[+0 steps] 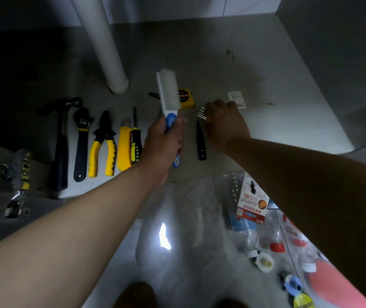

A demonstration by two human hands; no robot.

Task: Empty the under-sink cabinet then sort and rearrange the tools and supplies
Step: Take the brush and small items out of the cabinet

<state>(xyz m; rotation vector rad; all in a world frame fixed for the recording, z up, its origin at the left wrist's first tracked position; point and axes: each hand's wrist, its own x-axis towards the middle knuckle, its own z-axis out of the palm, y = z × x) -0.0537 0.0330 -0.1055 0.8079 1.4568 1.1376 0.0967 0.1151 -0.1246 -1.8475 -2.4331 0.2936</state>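
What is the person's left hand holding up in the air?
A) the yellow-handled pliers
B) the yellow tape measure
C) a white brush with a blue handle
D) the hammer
C: the left hand grips the white brush by its blue handle; the hammer, pliers and tape measure lie on the cabinet floor.

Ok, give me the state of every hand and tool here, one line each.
left hand, grips the brush handle
brush, raised, bristles facing right
right hand, curled round a small metal-pronged tool
hammer, lying flat
wrench, lying flat
pliers, lying flat, jaws shut
tape measure, tape wound in
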